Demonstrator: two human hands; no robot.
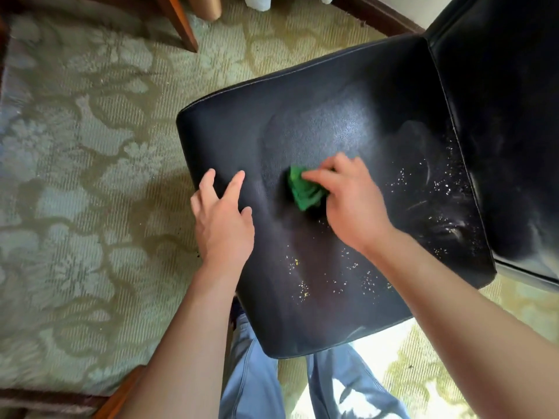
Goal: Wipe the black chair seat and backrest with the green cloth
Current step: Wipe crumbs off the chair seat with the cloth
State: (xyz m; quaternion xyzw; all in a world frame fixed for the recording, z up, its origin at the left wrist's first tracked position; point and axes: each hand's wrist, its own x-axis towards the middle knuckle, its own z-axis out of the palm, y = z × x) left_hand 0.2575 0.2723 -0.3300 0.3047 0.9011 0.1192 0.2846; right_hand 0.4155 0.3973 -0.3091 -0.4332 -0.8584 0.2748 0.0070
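The black chair seat [317,110] fills the middle of the head view, and its black backrest [502,116] rises at the right. My right hand [351,201] presses a bunched green cloth [304,190] onto the centre of the seat. Only part of the cloth shows from under my fingers. My left hand [222,216] rests flat near the seat's left edge, fingers spread, holding nothing. Pale crumbs [435,189] speckle the seat towards the backrest, and more crumbs [302,287] lie near the front.
A patterned green carpet [90,176] covers the floor on the left. Wooden furniture legs [181,22] stand at the top, and a wooden piece [121,394] lies at the lower left. My legs in blue jeans [251,382] show below the seat.
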